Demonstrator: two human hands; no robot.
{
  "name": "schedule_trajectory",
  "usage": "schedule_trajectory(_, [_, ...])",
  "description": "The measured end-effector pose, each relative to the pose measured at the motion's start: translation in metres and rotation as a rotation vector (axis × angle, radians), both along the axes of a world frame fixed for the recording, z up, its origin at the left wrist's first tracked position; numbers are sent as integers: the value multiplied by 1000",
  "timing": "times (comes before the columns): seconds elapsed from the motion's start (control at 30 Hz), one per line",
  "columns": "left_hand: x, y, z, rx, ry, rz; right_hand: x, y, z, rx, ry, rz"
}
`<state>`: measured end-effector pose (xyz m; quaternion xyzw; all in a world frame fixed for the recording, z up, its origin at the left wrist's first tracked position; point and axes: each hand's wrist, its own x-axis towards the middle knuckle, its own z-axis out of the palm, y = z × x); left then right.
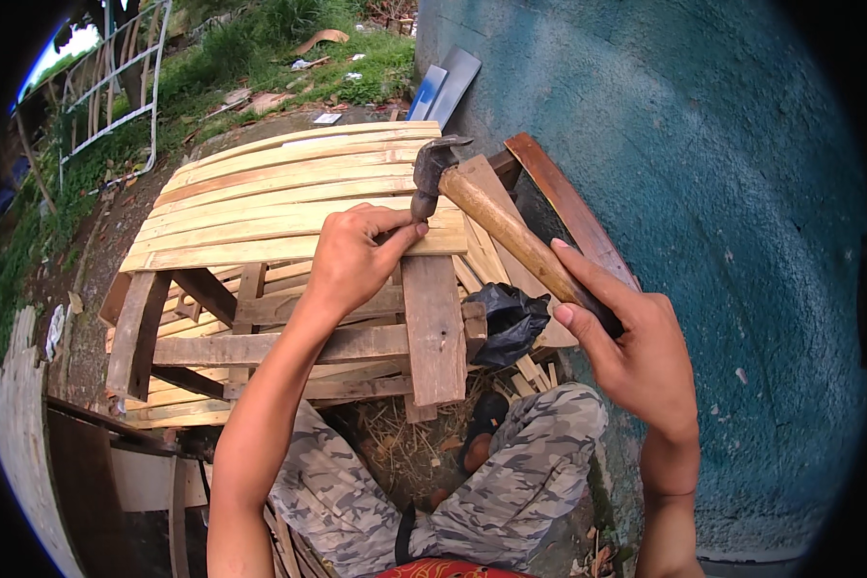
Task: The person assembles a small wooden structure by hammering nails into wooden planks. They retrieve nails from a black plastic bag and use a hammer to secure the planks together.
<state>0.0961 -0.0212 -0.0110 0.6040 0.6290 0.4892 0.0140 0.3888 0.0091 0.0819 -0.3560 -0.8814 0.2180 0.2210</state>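
My right hand (641,356) is wrapped round the wooden handle of a claw hammer (506,231). The hammer's dark metal head is right at the fingertips of my left hand (352,260), over the right end of the nearest slat. There the left thumb and finger are pinched together; whatever they hold is hidden or too small to make out. Pale wooden slats (279,183) lie side by side across the top of a bench-like frame. A weathered board (433,332) of that frame extends toward me below the slat ends.
A black plastic bag (511,323) and loose wood strips lie right of the frame. A reddish-brown plank (568,207) leans by the blue-green wall (742,241), which bounds the right side. Grass and a white metal frame (116,87) are at the far left. My camouflage-clad legs (530,472) are below.
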Motion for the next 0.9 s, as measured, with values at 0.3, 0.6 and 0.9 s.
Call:
schedule_trajectory(0.3, [-1, 0, 1, 1, -8, -5, 1, 1, 4, 6, 26, 12])
schedule_trajectory(0.6, [-1, 0, -1, 37, 9, -1, -7, -1, 3, 90, 72, 40])
schedule_trajectory(0.9, [-3, 1, -3, 10, 12, 5, -4, -2, -6, 273, 129, 72])
